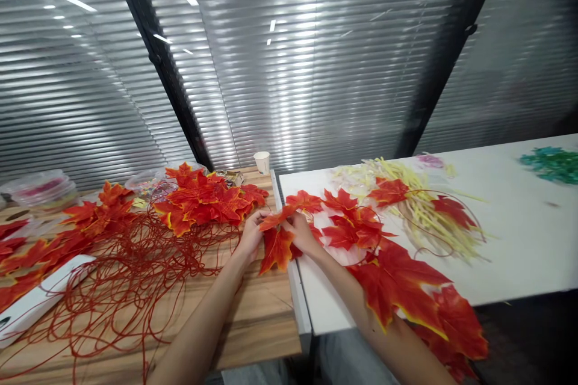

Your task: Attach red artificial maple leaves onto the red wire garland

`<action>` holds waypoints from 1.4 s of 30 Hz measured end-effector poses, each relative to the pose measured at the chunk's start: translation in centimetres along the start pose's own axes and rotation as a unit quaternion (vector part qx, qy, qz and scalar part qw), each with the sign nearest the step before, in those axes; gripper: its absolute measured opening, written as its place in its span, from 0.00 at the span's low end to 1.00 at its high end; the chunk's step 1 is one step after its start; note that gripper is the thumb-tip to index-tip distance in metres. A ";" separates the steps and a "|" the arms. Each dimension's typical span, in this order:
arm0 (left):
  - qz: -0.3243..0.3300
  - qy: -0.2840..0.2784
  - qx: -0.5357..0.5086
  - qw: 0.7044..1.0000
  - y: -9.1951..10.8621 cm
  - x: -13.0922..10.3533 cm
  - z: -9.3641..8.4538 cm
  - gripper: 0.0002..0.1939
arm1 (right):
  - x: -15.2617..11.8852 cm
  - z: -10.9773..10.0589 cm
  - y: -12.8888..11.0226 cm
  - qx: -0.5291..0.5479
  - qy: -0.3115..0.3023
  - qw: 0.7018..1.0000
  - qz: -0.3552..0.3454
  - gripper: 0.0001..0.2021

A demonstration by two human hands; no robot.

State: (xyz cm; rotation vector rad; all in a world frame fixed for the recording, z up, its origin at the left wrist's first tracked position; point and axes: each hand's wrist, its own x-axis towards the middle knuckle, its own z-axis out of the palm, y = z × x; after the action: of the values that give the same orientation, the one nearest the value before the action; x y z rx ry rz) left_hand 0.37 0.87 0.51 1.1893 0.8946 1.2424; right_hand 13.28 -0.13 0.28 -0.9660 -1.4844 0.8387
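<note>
Between my two hands, over the seam of the tables, are red-orange artificial maple leaves (276, 246). My left hand (253, 234) pinches them from the left. From the other side my right hand (300, 233) grips the same leaves near their stems, its fingertips partly hidden. A tangle of red cord (149, 271) spreads over the wooden table to the left, and a pile of maple leaves (208, 198) lies behind it. More leaves on a cord (397, 283) trail right across the white table and over my right forearm.
A paper cup (262, 162) stands at the back. Clear plastic tubs (43, 189) and a white flat object (40, 301) are at left. Yellow strips (433, 210) and a teal pile (553, 163) lie on the white table (519, 240). A glass wall with blinds rises behind.
</note>
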 end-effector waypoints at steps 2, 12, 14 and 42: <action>-0.006 0.002 -0.004 1.000 0.0 0.0 0.0 0.06 | 0.0 0.0 0.2 0.004 -0.007 1.000 -0.005 0.08; -0.010 0.004 0.002 1.000 -0.2 0.1 -0.1 0.08 | 0.0 0.3 0.7 0.010 -0.012 1.000 -0.002 0.08; -0.011 0.003 -0.002 1.000 -0.2 0.1 -0.1 0.08 | 0.0 0.3 0.6 0.007 -0.013 1.000 -0.003 0.08; -0.011 -0.001 0.005 1.000 -0.9 0.4 -0.4 0.08 | 0.0 0.4 1.5 -0.018 -0.010 1.000 0.002 0.07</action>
State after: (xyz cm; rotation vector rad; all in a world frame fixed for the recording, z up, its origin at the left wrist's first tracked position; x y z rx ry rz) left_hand 0.26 1.36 -0.42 1.1856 0.9124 1.2203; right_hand 13.09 0.50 -1.09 -0.9903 -1.5204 0.8293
